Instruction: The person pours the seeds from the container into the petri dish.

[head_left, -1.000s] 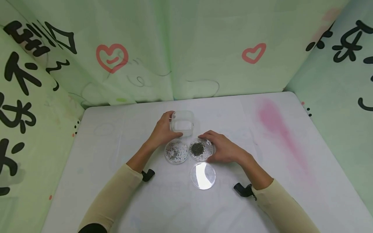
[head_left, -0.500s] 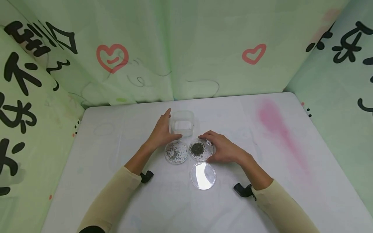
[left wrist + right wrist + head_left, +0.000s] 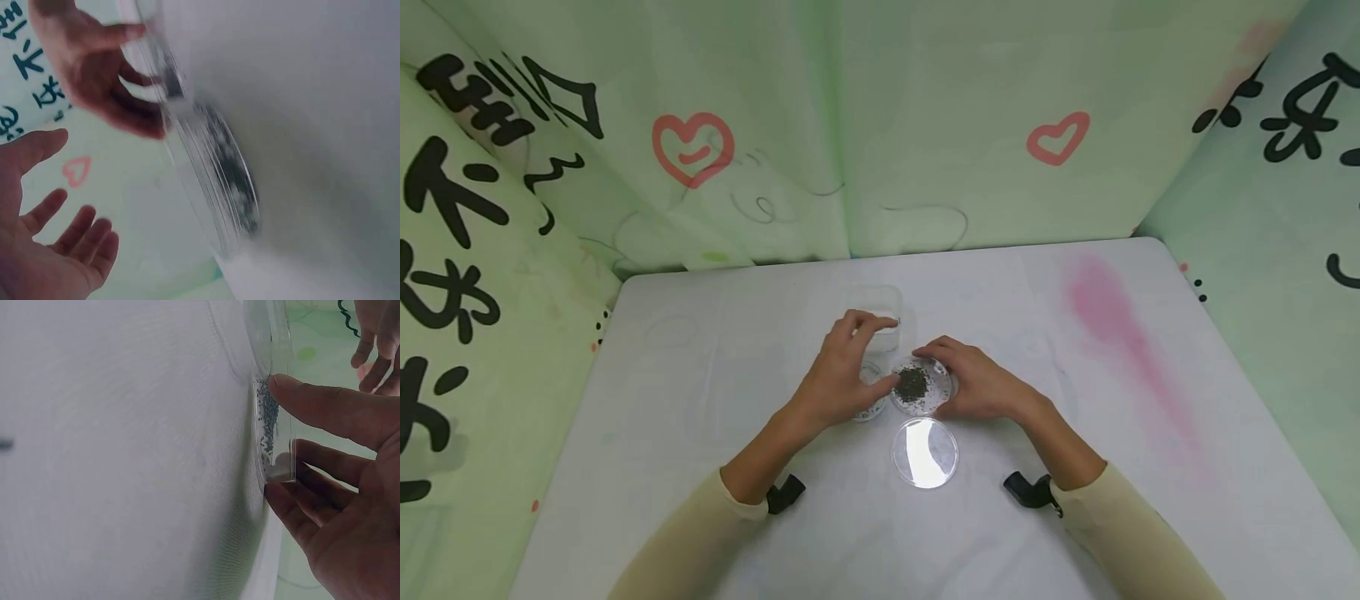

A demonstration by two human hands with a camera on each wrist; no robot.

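Observation:
My right hand (image 3: 973, 379) grips the rim of a round clear petri dish (image 3: 934, 390) with a dark heap of granules in it. In the right wrist view, thumb and fingers span the dish wall (image 3: 284, 459) from both sides. My left hand (image 3: 831, 379), fingers apart and holding nothing, hovers over a second petri dish (image 3: 872, 409) of scattered grey and white bits, partly hiding it. The left wrist view shows this hand (image 3: 53, 237) away from the dish side (image 3: 228, 172). A clear round lid (image 3: 925, 452) lies flat in front of the right dish.
Behind the dishes stands a clear squarish plastic container (image 3: 877, 297), partly covered by the left hand. The white-covered table (image 3: 760, 333) has a pink stain at right. Green curtains (image 3: 925, 125) with drawings enclose the back and sides.
My left hand has let go of the squarish container and moved right and nearer, over the left dish. The right hand stays on its dish.

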